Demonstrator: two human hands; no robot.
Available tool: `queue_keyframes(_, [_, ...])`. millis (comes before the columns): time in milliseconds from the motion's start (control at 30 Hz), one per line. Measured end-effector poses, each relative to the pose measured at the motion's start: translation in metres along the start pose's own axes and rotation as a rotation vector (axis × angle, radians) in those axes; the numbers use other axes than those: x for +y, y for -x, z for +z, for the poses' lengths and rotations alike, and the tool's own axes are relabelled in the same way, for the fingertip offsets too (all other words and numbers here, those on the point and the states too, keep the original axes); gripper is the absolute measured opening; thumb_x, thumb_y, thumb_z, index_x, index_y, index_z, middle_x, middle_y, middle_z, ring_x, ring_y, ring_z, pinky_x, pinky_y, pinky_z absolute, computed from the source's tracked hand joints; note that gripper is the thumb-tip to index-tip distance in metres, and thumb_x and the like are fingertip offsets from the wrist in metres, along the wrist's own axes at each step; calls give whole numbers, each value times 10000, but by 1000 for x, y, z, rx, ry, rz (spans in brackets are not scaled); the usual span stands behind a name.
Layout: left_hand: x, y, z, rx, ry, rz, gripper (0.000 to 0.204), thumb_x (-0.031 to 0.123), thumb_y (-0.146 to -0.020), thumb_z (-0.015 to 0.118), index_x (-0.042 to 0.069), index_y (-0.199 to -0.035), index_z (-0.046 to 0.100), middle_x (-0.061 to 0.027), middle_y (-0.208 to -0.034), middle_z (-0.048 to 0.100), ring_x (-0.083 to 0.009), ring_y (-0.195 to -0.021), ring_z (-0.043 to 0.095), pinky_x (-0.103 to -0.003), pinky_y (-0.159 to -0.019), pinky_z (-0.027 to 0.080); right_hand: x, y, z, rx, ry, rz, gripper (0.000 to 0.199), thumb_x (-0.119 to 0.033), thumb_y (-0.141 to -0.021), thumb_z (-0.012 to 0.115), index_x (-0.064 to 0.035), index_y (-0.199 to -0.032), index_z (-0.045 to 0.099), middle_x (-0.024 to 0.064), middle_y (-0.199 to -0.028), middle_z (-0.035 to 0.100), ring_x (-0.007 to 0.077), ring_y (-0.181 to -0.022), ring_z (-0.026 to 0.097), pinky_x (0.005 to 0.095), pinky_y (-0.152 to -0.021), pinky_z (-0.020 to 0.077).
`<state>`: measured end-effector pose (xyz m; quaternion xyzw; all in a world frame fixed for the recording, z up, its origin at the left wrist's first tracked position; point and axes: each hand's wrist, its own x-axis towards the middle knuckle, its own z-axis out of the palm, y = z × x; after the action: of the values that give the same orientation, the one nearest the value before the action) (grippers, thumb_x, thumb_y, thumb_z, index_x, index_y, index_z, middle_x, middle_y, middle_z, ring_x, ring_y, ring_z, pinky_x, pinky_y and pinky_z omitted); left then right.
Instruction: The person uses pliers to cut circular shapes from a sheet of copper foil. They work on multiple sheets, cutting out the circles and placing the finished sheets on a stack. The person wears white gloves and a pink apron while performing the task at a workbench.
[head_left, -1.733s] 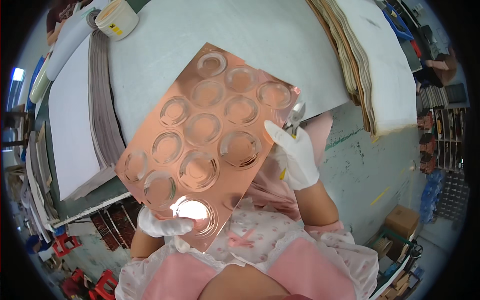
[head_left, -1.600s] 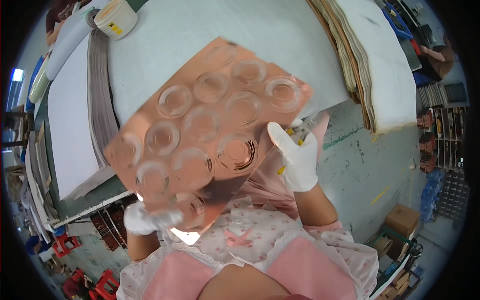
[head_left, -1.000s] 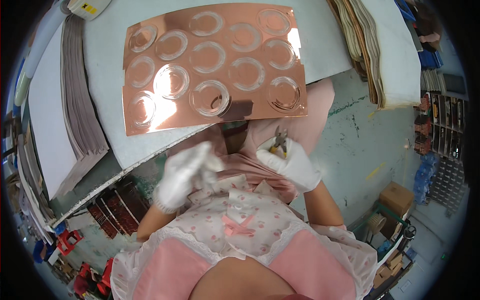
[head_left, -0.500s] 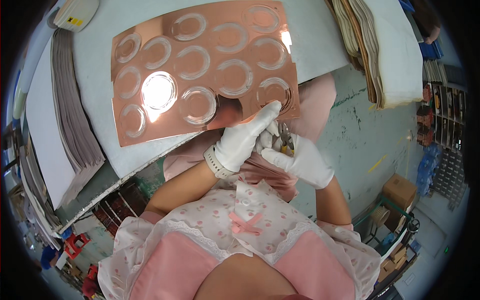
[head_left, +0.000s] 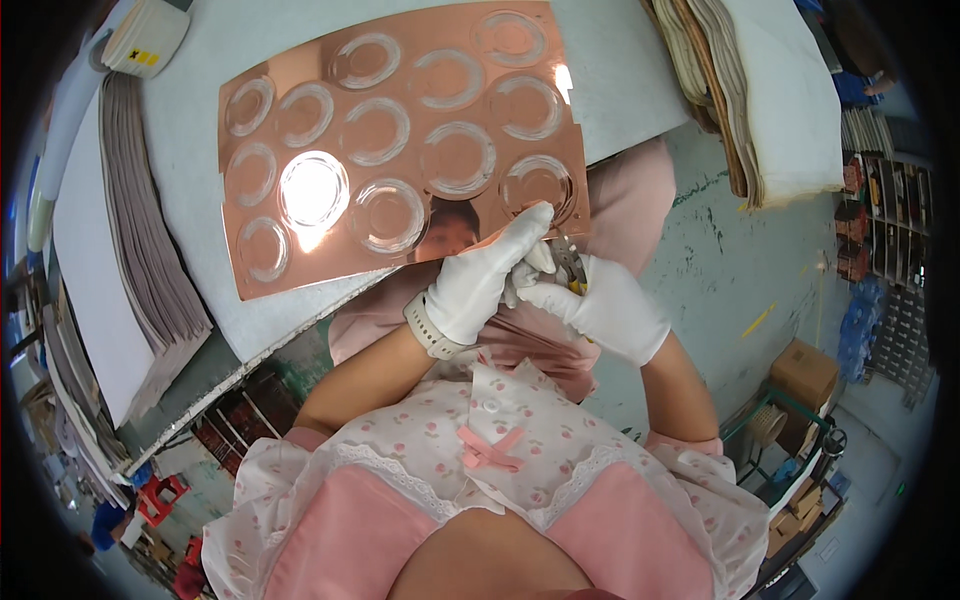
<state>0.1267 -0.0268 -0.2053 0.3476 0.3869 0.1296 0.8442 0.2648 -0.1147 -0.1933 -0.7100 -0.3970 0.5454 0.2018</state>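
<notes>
A shiny copper-coloured sheet (head_left: 415, 165) with rows of round ring marks lies mostly on the table, its near right corner jutting past the edge over my lap. My left hand (head_left: 485, 280), in a white glove, is closed on the sheet's near edge by that corner. Its thumb rests on top beside a ring, while the other fingers are partly hidden below. Just right of it, my gloved right hand (head_left: 615, 315) grips small pliers (head_left: 570, 265) with yellow on the handles. The metal jaws point up at the sheet's near edge; whether they touch it, I cannot tell.
The pale table (head_left: 185, 140) holds a thick paper stack (head_left: 135, 230) at left, a white tub (head_left: 150, 35) at far left and another stack (head_left: 735, 100) at far right. A cardboard box (head_left: 803, 373) and green metal frame (head_left: 765, 430) stand right. Shelves line the far right.
The pliers in my right hand have risen slightly toward the sheet's near edge, the wrist turning a little. In the picture, the sheet and my left hand sit slightly further left.
</notes>
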Motion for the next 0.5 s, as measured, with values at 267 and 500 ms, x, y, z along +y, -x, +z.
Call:
queue_keyframes(267, [3,0,0,-8,-28,-27,446,465,-840,502,60,-660,555,7,-562,464,-67,-494,418,-188,-444,316,1,6,-7,-15,-54,-74,511,-454,-757,606,7,-974,575,98,-809,619,187,-763,587,293,-695,436])
queue_keyframes(500, [7,1,10,116,-12,-59,424,426,-849,502,58,-652,574,2,-546,503,-47,-437,426,-167,-389,304,-19,10,-14,4,-185,110,428,-425,-794,578,-16,-913,606,77,-741,605,172,-686,539,286,-674,421])
